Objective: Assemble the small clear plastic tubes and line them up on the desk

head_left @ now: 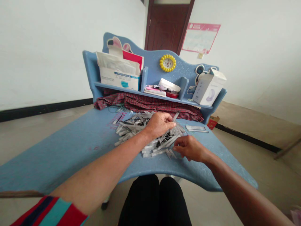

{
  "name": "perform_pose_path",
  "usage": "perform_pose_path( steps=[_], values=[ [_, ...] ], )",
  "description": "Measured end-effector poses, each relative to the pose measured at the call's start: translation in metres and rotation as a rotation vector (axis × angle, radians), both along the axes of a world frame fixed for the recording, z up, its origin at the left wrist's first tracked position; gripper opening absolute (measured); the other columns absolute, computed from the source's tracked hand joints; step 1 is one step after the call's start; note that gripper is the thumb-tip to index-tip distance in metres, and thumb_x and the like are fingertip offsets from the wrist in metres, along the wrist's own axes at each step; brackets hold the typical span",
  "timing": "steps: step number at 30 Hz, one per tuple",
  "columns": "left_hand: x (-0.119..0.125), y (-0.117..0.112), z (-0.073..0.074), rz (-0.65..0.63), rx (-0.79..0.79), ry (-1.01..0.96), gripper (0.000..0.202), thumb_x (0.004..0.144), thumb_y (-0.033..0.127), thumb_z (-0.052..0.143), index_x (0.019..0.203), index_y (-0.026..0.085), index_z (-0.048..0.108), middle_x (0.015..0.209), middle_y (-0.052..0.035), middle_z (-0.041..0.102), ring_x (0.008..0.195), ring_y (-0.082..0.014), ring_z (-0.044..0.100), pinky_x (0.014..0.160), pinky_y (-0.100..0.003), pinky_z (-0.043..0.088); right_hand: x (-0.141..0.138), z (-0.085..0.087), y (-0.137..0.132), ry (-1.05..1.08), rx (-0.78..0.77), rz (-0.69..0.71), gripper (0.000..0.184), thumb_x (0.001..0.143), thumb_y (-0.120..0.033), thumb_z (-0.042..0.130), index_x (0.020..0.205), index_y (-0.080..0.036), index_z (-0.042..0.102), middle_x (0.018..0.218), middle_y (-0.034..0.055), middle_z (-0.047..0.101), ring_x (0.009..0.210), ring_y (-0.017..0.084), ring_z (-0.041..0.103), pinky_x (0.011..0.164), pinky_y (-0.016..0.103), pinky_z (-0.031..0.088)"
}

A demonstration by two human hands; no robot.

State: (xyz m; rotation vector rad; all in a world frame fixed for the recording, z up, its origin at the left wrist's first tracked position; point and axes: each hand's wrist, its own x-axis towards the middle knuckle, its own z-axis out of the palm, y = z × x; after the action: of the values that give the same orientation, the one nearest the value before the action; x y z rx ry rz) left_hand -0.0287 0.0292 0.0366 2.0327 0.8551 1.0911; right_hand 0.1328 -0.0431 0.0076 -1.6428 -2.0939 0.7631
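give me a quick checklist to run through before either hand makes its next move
1. Left hand has a grip: ok, a translucent piece appears pinched between thumb and fingers.
2. Right hand is free: cannot tell, its fingers are curled at the pile's near right edge.
3. Pile is separated by colour: not ok, clear and black pieces are mixed.
4. Row of slim pieces is apart from the pile: ok, they lie side by side to its right.
5. Pile is back from the front edge of the blue table: ok.
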Motion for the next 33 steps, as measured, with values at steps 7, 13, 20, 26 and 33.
perform_pose_path(
  steps=[7, 13, 20, 26, 33],
  values=[
    [0.002, -0.006, 0.0, -0.012, -0.121, -0.083, 0.012, 0.067, 0.024, 0.062, 0.066, 0.012, 0.059, 0.05, 0.0051, 0.054, 0.043, -0.0053, 0.041, 0.045, -0.018, 0.031, -0.016, 0.0, 0.004, -0.362, 0.11, 0.058, 0.012, 0.071, -0.019, 0.055, 0.076, -0.019, 0.066, 0.058, -0.0014, 0.058, 0.054, 0.01, 0.051, 0.053, 0.021, 0.034],
    [0.002, -0.003, -0.001, -0.015, -0.137, -0.086, 0.012, 0.066, 0.023, 0.063, 0.065, 0.012, 0.059, 0.05, 0.0047, 0.055, 0.041, -0.0047, 0.041, 0.043, -0.018, 0.03, -0.017, 0.0, 0.006, -0.438, 0.098, 0.077, 0.025, 0.069, -0.017, 0.053, 0.089, -0.02, 0.067, 0.059, 0.0004, 0.059, 0.054, 0.012, 0.051, 0.05, 0.022, 0.033],
    [0.002, -0.006, 0.0, -0.031, -0.21, -0.114, 0.013, 0.067, 0.023, 0.062, 0.067, 0.011, 0.059, 0.052, 0.0027, 0.058, 0.039, -0.005, 0.041, 0.038, -0.017, 0.03, -0.007, 0.005, 0.002, -0.286, -0.071, 0.044, 0.012, 0.064, -0.009, 0.051, 0.071, -0.018, 0.055, 0.054, -0.0037, 0.053, 0.038, 0.006, 0.046, 0.039, 0.018, 0.03],
    [0.0, -0.011, 0.005, -0.053, -0.257, -0.237, 0.011, 0.068, 0.021, 0.062, 0.067, 0.011, 0.058, 0.056, 0.0017, 0.06, 0.037, -0.0027, 0.04, 0.037, -0.015, 0.031, 0.007, 0.0, -0.002, 0.394, -0.18, -0.049, 0.018, 0.069, -0.019, 0.059, 0.08, -0.02, 0.044, 0.053, -0.0062, 0.058, 0.035, 0.009, 0.051, 0.035, 0.019, 0.038],
    [-0.002, -0.009, 0.008, -0.106, -0.331, -0.404, 0.014, 0.069, 0.024, 0.064, 0.069, 0.011, 0.058, 0.057, 0.0019, 0.059, 0.036, -0.0027, 0.043, 0.034, -0.014, 0.027, 0.001, -0.011, -0.018, 1.022, -0.053, -0.106, 0.025, 0.067, -0.032, 0.073, 0.076, -0.015, 0.056, 0.063, 0.0025, 0.067, 0.042, 0.012, 0.059, 0.04, 0.021, 0.045]
  ],
)
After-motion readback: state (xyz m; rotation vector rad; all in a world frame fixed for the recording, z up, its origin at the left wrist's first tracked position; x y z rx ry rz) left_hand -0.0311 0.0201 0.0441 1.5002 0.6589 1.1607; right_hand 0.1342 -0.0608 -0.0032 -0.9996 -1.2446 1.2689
